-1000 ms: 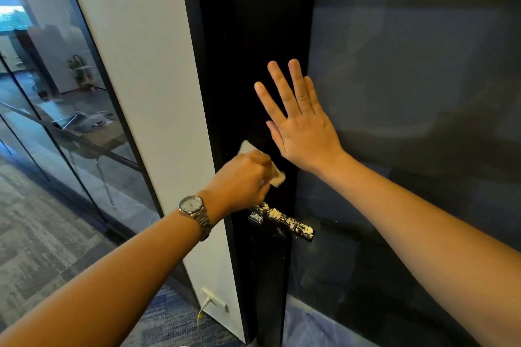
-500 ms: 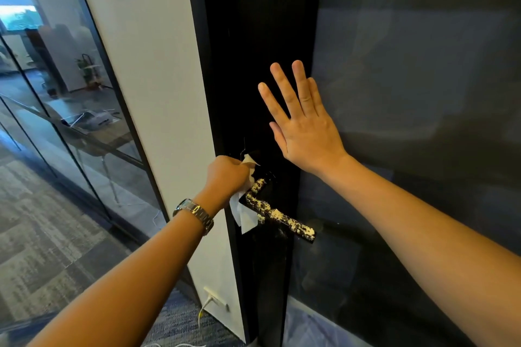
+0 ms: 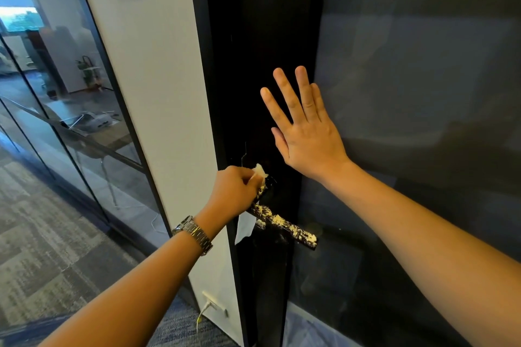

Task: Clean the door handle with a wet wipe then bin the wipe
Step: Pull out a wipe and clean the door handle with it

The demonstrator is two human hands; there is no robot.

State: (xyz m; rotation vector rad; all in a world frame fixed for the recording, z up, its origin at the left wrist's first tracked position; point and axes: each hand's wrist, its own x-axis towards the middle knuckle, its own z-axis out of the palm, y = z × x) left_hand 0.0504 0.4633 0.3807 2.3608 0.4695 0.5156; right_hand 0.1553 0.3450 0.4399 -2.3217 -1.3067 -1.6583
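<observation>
Two bare hands work at a dark-framed glass door [image 3: 253,65]. The left hand [image 3: 234,191], with a metal wristwatch [image 3: 194,232] on its wrist, is curled round a white wet wipe [image 3: 244,227] and presses it against the inner end of the lever door handle [image 3: 284,224], close to where the lever meets the door frame. One corner of the wipe pokes out above the fist; another flap hangs below the lever. The handle is a black bar sloping down to the right, flecked along its length with pale yellowish grime. The right hand [image 3: 307,141] lies flat on the door above the handle, fingers straight and spread, holding nothing, apparently steadying the door.

The wiping step is under way and looks early, since most of the lever is speckled. The next move probably calls for drawing the wipe firmly along the bar toward its free end, wrapped round it, with the flat hand bracing the door. No bin is in view.
</observation>
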